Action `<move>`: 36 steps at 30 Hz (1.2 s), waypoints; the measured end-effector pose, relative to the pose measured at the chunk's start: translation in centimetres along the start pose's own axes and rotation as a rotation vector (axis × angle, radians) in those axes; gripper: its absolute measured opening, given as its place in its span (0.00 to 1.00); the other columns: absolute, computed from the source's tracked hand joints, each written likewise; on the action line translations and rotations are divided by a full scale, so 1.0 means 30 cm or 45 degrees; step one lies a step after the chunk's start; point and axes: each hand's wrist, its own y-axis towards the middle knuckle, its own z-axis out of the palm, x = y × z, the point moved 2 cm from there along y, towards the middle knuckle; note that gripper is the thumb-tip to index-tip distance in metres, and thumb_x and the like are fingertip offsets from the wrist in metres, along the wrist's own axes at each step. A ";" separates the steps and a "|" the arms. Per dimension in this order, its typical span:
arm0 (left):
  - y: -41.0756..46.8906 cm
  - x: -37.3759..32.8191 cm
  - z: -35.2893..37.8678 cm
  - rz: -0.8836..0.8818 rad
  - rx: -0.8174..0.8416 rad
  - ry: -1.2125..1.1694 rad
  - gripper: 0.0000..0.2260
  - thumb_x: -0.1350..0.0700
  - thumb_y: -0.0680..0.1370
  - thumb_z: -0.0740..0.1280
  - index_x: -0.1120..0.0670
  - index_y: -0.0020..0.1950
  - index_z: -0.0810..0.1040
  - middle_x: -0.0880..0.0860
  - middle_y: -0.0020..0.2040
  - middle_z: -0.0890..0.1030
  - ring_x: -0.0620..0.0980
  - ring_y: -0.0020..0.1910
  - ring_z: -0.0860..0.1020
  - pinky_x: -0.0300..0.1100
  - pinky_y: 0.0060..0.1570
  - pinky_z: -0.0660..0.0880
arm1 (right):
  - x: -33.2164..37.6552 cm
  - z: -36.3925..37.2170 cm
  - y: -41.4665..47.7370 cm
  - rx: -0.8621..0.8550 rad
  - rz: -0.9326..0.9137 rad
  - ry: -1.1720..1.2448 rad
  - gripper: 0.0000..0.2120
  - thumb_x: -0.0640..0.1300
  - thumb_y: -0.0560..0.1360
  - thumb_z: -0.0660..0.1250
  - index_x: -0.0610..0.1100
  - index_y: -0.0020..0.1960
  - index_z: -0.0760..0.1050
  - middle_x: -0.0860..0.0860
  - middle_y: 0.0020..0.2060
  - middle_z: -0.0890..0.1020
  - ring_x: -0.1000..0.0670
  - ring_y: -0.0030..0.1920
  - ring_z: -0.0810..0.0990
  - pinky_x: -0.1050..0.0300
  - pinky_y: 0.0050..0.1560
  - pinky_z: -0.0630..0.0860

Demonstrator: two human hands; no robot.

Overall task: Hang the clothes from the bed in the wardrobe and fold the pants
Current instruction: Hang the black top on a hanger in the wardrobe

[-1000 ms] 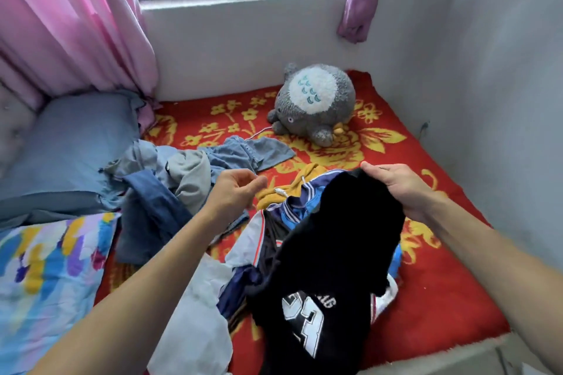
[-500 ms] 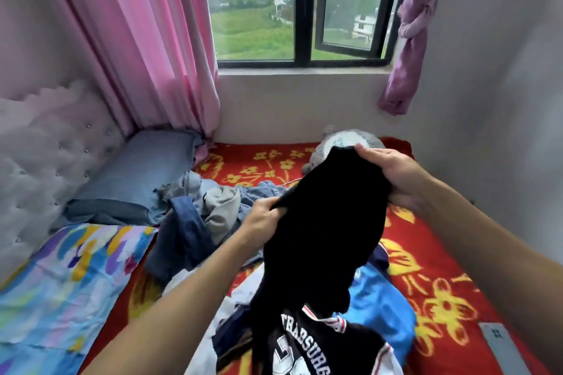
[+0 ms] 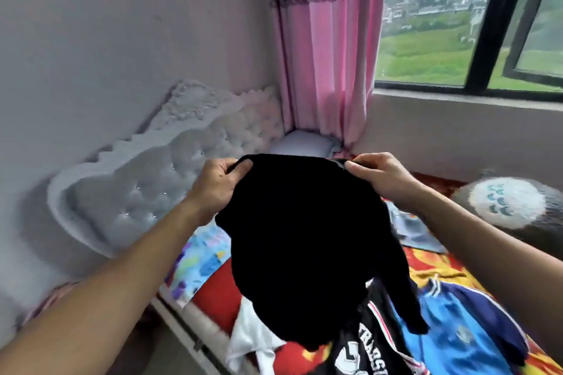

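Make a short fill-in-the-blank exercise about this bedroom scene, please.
1. The left hand and right hand hold up a ___ garment.
2. The curtain by the window is ___.
3. The plush toy lies to the ___ of the garment.
Missing words: black; pink; right.
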 end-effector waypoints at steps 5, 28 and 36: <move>-0.282 -0.034 -0.366 0.343 -0.621 0.494 0.08 0.57 0.78 0.65 0.59 0.48 0.82 0.51 0.39 0.83 0.45 0.38 0.79 0.41 0.42 0.73 | 0.255 0.356 0.023 0.011 -0.481 -0.107 0.10 0.51 0.77 0.66 0.46 0.41 0.75 0.56 0.31 0.75 0.56 0.33 0.70 0.51 0.38 0.70; -1.754 0.137 -1.534 0.216 -0.817 2.113 0.12 0.72 0.65 0.68 0.59 0.44 0.79 0.53 0.37 0.76 0.53 0.35 0.75 0.44 0.36 0.74 | 1.155 1.885 -0.663 0.333 -1.405 -0.328 0.12 0.48 0.75 0.60 0.48 0.50 0.80 0.51 0.43 0.82 0.44 0.47 0.80 0.54 0.36 0.72; -1.918 0.265 -1.701 -0.181 -1.030 1.990 0.15 0.73 0.64 0.63 0.59 0.46 0.76 0.53 0.37 0.77 0.51 0.29 0.76 0.40 0.26 0.69 | 1.274 2.305 -0.768 0.477 -1.726 -0.214 0.18 0.50 0.79 0.53 0.47 0.53 0.80 0.52 0.43 0.83 0.47 0.42 0.81 0.55 0.36 0.76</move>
